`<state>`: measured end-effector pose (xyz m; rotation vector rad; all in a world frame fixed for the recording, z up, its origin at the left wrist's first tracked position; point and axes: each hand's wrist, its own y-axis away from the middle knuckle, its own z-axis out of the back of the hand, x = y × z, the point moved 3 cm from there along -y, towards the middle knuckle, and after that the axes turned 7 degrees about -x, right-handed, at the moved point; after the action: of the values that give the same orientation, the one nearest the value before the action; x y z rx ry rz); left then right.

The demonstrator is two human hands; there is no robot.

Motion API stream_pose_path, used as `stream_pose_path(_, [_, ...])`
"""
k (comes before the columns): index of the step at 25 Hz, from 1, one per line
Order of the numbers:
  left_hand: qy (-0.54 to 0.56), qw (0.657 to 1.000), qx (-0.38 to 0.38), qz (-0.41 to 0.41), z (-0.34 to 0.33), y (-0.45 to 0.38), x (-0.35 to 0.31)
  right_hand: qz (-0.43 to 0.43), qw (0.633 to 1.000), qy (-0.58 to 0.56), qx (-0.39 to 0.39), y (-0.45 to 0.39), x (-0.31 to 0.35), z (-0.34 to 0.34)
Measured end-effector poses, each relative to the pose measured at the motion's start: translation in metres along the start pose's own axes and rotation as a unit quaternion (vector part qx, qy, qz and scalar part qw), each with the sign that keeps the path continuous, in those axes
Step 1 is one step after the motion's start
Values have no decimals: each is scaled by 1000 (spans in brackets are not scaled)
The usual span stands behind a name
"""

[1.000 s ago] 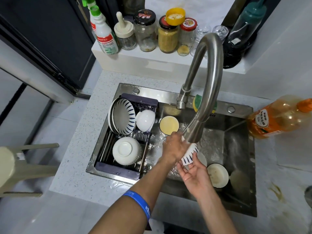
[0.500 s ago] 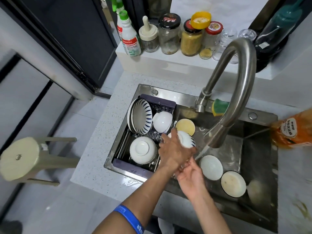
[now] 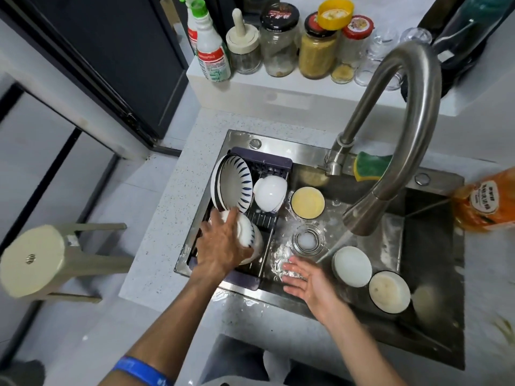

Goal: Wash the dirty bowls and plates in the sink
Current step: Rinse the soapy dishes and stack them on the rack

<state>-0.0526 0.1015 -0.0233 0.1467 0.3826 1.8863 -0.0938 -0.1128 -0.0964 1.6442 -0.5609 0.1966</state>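
My left hand grips a blue-striped white bowl upside down over the dark drying rack, on top of another white bowl. My right hand hangs open, palm up, over the wet steel sink, holding nothing. In the rack stand striped plates and a white bowl. In the basin lie a yellow dish, an upturned white bowl and a dirty dark-rimmed bowl.
The curved faucet runs water toward the drain. A green-yellow sponge lies on the back rim, an orange bottle at the right. Jars and a spray bottle line the shelf; a stool stands left.
My left hand carried the striped bowl from under the water leftward onto the rack. My right hand let go of it and is now open over the sink. The view shifted left.
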Motion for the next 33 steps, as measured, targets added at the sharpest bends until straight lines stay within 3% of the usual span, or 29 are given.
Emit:
stream_pose_path(8, [65, 998, 26, -8, -34, -7, 2, 9, 997, 65, -44, -15, -2, 21])
stream_pose_path(11, [0, 998, 61, -7, -33, -7, 2, 4, 994, 90, -59, -18, -7, 27])
stream_pose_path(13, [22, 999, -7, -39, -26, 3, -7, 5, 991, 110, -71, -18, -9, 33])
stream_pose_path(15, [145, 979, -89, -114, -18, 15, -34, 14, 985, 139, -97, -21, -9, 46])
stream_pose_path(16, [196, 967, -81, -140, -20, 20, -53, 22, 980, 162, -116, -23, -8, 55])
stream_pose_path(18, [264, 954, 18, -141, -39, 20, -89, 75, 941, 281, -174, -37, -2, 75])
stream_pose_path(20, [315, 937, 120, -92, -74, 12, -115, 134, 852, 457, -218, -62, 0, 92])
stream_pose_path(22, [334, 927, 160, -59, -104, 5, -122, 127, 760, 600, -216, -83, -1, 102])
stream_pose_path(24, [341, 923, 168, -56, -128, 1, -122, 103, 703, 669, -220, -104, -3, 111])
stream_pose_path(27, [337, 926, 167, -45, -149, 6, -108, 110, 686, 676, -247, -116, -7, 120])
stream_pose_path(33, [354, 921, 163, -29, -132, 13, -104, 165, 710, 607, -316, -92, 9, 142])
